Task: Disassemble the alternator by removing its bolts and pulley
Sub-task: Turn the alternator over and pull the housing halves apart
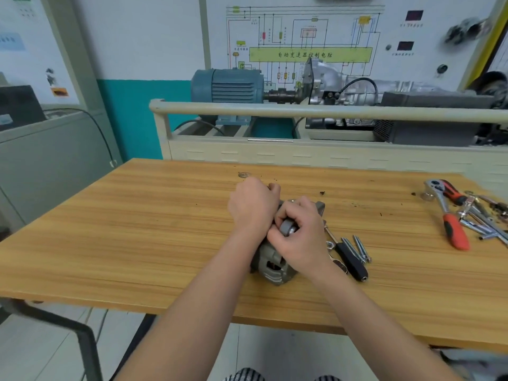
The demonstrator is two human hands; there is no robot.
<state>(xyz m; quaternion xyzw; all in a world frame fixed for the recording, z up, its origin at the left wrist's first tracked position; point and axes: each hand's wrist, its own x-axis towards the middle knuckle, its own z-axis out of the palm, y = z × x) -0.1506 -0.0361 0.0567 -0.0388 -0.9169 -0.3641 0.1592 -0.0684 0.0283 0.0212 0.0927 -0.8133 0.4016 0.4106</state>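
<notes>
Grey pulley (287, 227) gripped (right hand (299, 237)).

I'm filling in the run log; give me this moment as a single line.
stage: pulley removal | left hand: steadying grey metal alternator | right hand: gripping grey round pulley | loose long silver bolts: on wooden table

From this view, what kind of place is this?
Probably an automotive training workshop: a wiring diagram board, a blue electric motor coupled to a gearbox, and ratchet tools on the wooden table.

wall diagram board (302, 31) | green band (310, 54) | reads 自动变速器控制电脑
</notes>
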